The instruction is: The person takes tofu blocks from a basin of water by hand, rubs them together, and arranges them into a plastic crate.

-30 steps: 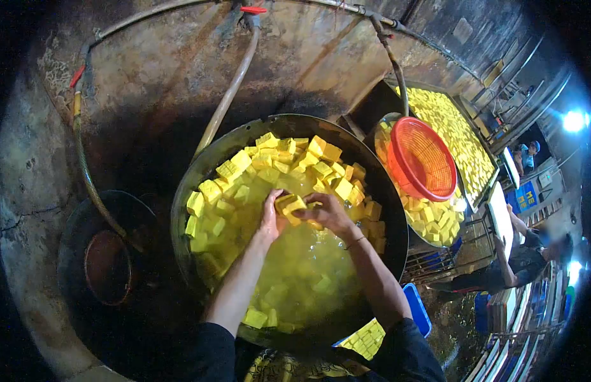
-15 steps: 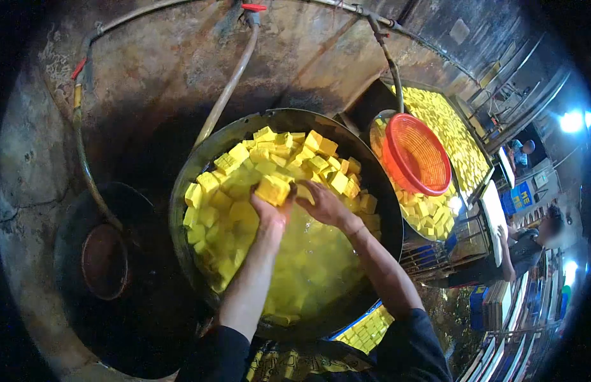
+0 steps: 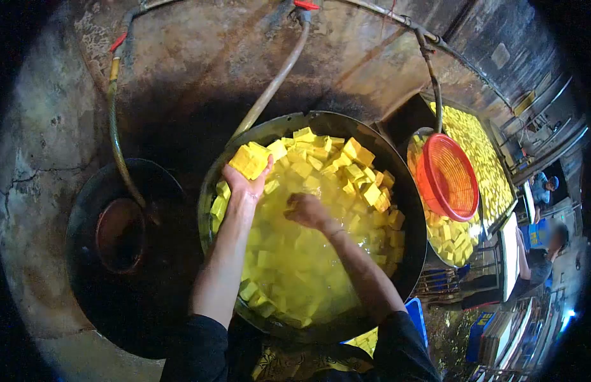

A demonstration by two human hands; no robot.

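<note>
A large round metal vat (image 3: 415,254) stands in front of me, with yellow tofu blocks (image 3: 359,153) heaped toward its far side and others under the cloudy yellow liquid (image 3: 295,254). My left hand (image 3: 248,184), palm up near the vat's far left, is closed around tofu (image 3: 249,160), which looks like more than one block side by side. Over the middle of the liquid is my right hand (image 3: 308,211), its fingers curled inward. Whatever may be inside those fingers is hidden.
To the right, a red plastic basket (image 3: 447,178) rests on another tofu-filled vessel (image 3: 458,248), beside a wide bed of tofu (image 3: 470,146). A dark vat (image 3: 85,305) stands left. Hoses (image 3: 276,79) hang from the wall pipe. A blue crate (image 3: 418,318) is near my right arm; people work farther right.
My left hand has carried the tofu left, toward the vat's far rim. My right hand has moved apart from it, and its spread fingers have curled. The view has swung left.
</note>
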